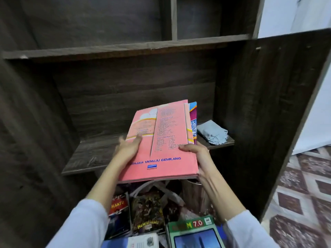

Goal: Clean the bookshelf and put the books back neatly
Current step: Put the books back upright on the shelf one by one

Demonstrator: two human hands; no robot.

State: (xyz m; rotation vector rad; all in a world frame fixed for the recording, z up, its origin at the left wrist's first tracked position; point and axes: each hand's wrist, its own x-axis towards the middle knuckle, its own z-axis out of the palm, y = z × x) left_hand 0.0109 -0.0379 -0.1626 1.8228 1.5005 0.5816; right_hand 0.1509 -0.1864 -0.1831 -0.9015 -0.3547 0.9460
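One pink book stack [170, 140]: left fingers [137, 139] flat atop cover, right fingers [187, 148] grasping right edge.

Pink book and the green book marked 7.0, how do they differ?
The pink book is held over the shelf between the left hand and right hand; the green book lies untouched among other books below. The pink book tops a held stack; the green book is cut by the frame edge. Both face cover up.
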